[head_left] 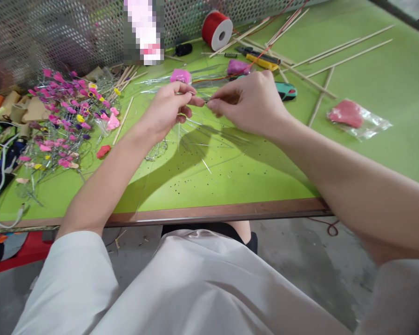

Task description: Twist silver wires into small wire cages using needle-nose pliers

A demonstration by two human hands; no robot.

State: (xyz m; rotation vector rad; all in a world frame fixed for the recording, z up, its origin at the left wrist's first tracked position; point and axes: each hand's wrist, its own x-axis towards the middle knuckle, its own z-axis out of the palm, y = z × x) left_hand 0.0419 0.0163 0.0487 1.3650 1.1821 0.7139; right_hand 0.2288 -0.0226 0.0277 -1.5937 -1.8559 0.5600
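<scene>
Over the middle of the green table, my left hand has its fingers bent, thumb and index finger pressed together near something too small to make out. Close to its fingertips on the right, my right hand is closed in a pinch; what it grips is tiny and unclear. Thin clear strands spread below and behind both hands. A pink clay lump in wrapping lies just behind my left hand, and a purple clay packet behind my right hand. A teal-handled tool is partly hidden by my right hand.
Many pink, purple and yellow pieces on wires crowd the left side. At the back are a red spool and a yellow-handled cutter. Wooden sticks and a red clay packet lie right. The table edge runs in front.
</scene>
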